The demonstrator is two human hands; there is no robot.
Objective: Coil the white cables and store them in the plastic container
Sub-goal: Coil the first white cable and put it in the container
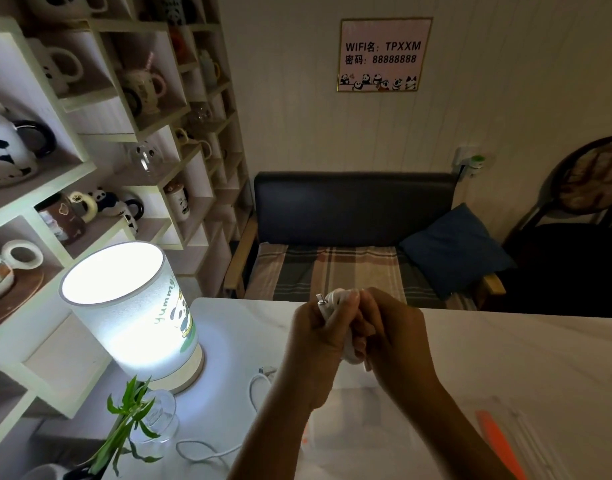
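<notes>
1. White tabletop (505, 348) fills the foreground of a dim room, with a lit cylindrical lamp (131, 306) printed with a panda standing at its left end.
2. Two bare hands meet to the right of the lamp and above the table: the left hand (318, 334) and the right hand (391, 334), fingers closed around one coiled white cable (346, 344), its metal plug poking up beside the left thumb.
3. One second white cable (228, 445) lies loose on the table in front of the lamp, running under the left forearm.
4. One clear plastic container (363, 417) sits on the table beneath the wrists; its contents cannot be made out.
5. One glass vase (159, 417) holding green stalks stands just in front of the lamp.
6. Behind the lamp, open shelves (90, 140) hold panda mugs and teapots.
7. Beyond the table stand a dark sofa (353, 209) with one blue cushion (453, 247), and a wall sign (384, 53) giving WiFi details.
</notes>
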